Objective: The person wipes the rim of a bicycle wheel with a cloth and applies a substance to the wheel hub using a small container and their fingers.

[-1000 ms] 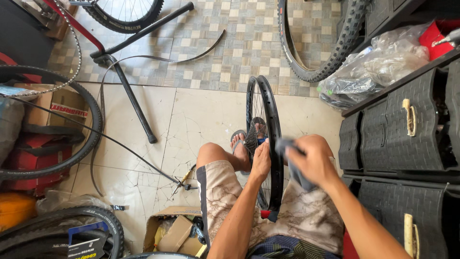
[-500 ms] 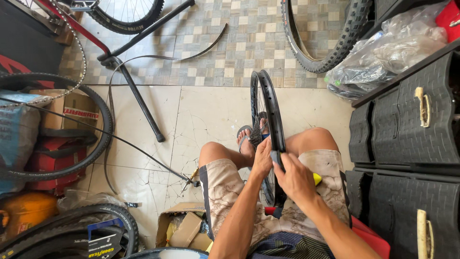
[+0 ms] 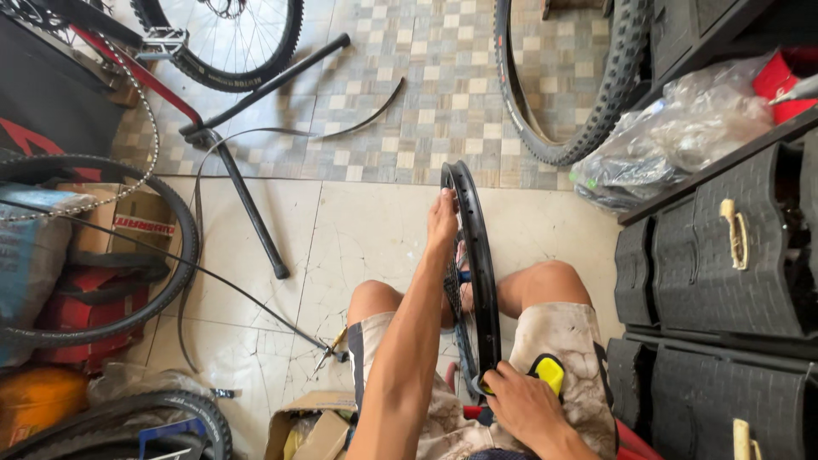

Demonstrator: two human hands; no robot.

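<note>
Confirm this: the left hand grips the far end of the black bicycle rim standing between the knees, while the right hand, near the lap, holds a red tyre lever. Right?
Not quite. In the head view the tyre lever by the right hand is yellow, not red. The left hand does grip the far end of the black bicycle rim standing between the knees.

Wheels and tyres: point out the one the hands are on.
The bare black rim upright between the person's knees: left hand near its top, right hand at its near edge. The knobby tyre and the others stand untouched.
</note>
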